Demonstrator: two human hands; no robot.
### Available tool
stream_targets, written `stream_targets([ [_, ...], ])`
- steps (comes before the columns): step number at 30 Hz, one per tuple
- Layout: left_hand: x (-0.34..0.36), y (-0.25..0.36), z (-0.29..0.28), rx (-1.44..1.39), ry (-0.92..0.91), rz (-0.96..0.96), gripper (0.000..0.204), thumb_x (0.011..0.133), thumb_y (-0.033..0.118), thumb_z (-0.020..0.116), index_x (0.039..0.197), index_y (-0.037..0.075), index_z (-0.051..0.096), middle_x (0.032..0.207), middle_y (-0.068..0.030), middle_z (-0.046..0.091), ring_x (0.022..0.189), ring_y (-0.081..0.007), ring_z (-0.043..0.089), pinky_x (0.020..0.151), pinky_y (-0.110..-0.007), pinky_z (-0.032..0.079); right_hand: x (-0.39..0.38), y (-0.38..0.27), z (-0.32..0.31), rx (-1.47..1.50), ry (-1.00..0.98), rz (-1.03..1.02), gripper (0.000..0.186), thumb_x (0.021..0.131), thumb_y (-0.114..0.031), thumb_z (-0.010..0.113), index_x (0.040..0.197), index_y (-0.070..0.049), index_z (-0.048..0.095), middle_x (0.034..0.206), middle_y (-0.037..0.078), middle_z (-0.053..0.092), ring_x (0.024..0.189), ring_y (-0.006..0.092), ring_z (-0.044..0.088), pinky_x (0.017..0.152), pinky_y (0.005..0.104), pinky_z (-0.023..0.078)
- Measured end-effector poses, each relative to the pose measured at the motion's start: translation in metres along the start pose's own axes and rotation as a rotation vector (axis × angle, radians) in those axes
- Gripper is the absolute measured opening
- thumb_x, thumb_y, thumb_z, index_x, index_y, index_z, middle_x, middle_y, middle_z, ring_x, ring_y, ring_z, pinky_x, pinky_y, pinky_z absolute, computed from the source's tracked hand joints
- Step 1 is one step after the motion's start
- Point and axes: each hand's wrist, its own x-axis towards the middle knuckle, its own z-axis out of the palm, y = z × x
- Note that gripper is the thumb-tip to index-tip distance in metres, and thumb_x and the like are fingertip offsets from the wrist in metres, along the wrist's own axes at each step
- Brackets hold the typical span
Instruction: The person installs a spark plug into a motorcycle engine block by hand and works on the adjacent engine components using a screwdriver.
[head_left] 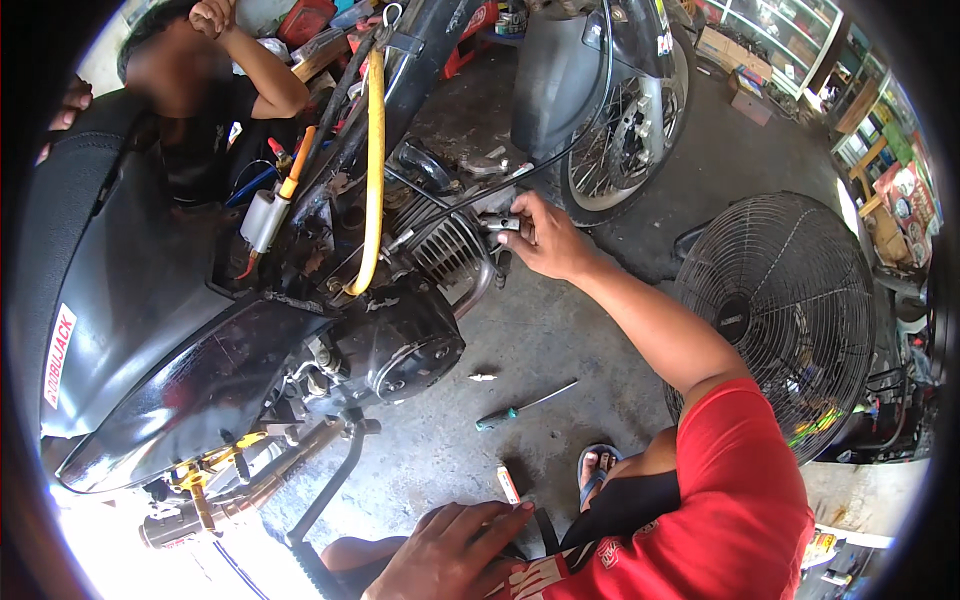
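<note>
Fingers of right hand point(545, 240) pinch a small metal part point(500, 222) at the engine point(420, 270); left hand point(450, 550) rests open on knee; screwdriver point(520, 405) lies unused at six o'clock

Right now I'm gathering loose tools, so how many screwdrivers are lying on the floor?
1. The green-handled screwdriver lies on the concrete below the engine, ahead of the sandalled foot. Others may be hidden behind the motorcycle.

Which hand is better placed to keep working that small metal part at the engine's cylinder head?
Probably the right hand: it is stretched out to the engine with its fingers closed on the small metal part. The left hand rests low on the person's knee, far from the engine, with nothing visibly in it.
</note>
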Motion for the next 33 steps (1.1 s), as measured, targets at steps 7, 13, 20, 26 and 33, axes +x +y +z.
stream_targets([
  [7,0.009,0.006,-0.009,-0.068,-0.072,-0.036,0.052,0.088,0.022,0.069,0.138,0.010,0.058,0.133,-0.0154,0.061,0.121,-0.0351,0.058,0.103,-0.047,0.048,0.011,-0.022,-0.013,0.207,-0.340,0.636,0.055,0.100,-0.059,0.054,0.089,-0.007,0.063,0.063,0.005,0.065,0.057,0.0223,0.067,0.056,0.0393,0.051],
  [13,0.004,0.005,-0.002,-0.012,-0.038,-0.015,0.049,0.089,0.023,0.067,0.136,0.009,0.059,0.131,-0.0156,0.062,0.120,-0.0351,0.059,0.102,-0.047,0.049,-0.001,-0.008,-0.011,0.001,-0.095,0.072,0.046,0.098,-0.050,0.060,0.095,-0.005,0.063,0.075,0.012,0.068,0.067,0.0239,0.069,0.061,0.0393,0.051],
  [20,0.004,0.001,-0.001,-0.002,-0.022,-0.002,0.046,0.090,0.023,0.065,0.134,0.009,0.060,0.129,-0.0157,0.062,0.119,-0.0351,0.060,0.101,-0.047,0.049,0.013,-0.014,-0.009,0.067,-0.286,0.463,0.039,0.098,-0.038,0.064,0.114,-0.003,0.057,0.076,0.014,0.063,0.070,0.0320,0.065,0.065,0.0433,0.051],
  [26,0.002,0.000,0.000,0.003,-0.021,0.010,0.043,0.091,0.023,0.064,0.132,0.009,0.060,0.127,-0.0158,0.063,0.118,-0.0352,0.060,0.100,-0.048,0.049,-0.003,-0.017,-0.006,-0.037,0.005,-0.165,0.025,0.101,-0.026,0.061,0.110,-0.004,0.055,0.077,0.014,0.065,0.071,0.0341,0.067,0.064,0.0454,0.050],
  [33,0.008,0.003,0.004,0.012,-0.025,0.022,0.040,0.092,0.024,0.062,0.129,0.008,0.061,0.125,-0.0160,0.064,0.116,-0.0352,0.061,0.099,-0.048,0.050,0.004,-0.021,-0.003,0.290,-0.091,0.365,0.018,0.103,-0.021,0.057,0.113,-0.008,0.051,0.071,0.007,0.058,0.061,0.0197,0.060,0.060,0.0359,0.050],
])
